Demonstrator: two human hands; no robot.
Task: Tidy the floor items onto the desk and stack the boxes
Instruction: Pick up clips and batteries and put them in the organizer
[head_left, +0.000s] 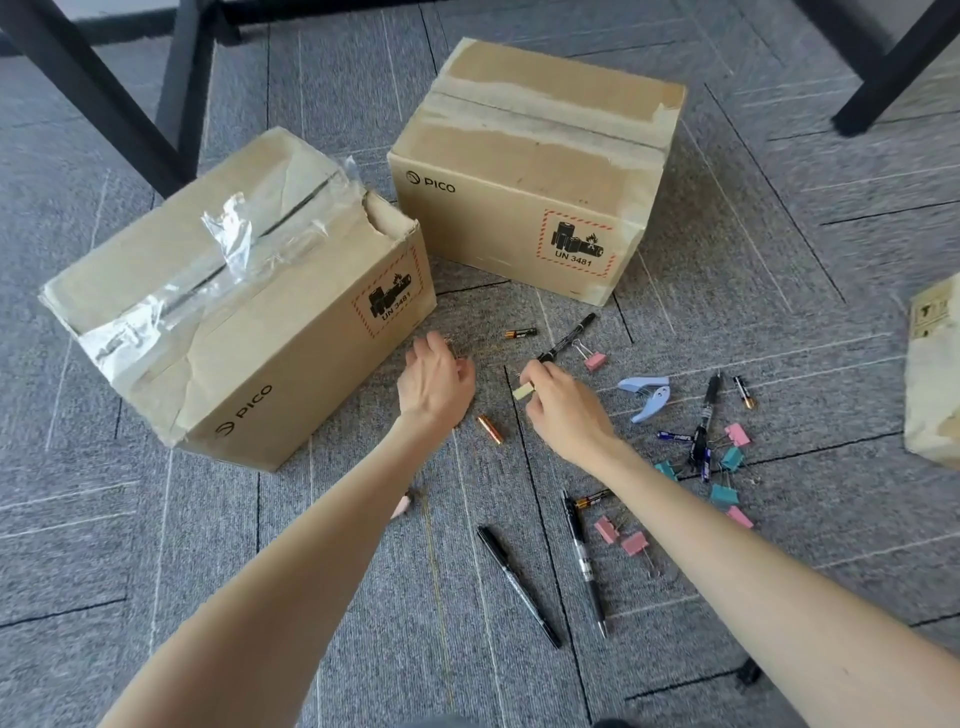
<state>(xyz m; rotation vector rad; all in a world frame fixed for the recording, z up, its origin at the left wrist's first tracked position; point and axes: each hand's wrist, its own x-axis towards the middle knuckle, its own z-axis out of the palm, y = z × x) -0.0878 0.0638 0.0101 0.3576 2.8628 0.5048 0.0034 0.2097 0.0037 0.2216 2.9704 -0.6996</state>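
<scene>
Two taped PICO cardboard boxes stand on the grey carpet: one at the left (228, 312), one further back (530, 171). My left hand (434, 376) hovers low over the carpet beside the left box, fingers curled; what is under it is hidden. My right hand (563, 402) pinches a small yellowish binder clip (523, 391) just above the floor, next to a black marker (566, 338). Scattered around lie batteries (521, 333) (491, 428), pens (519, 592) (586, 561), pink clips (595, 359) and teal clips (730, 460), and a light-blue staple remover (647, 397).
Black desk legs (88, 88) rise at the back left and another leg (893, 67) at the back right. A third cardboard box (935, 374) juts in at the right edge. Bare carpet lies in the foreground at the left.
</scene>
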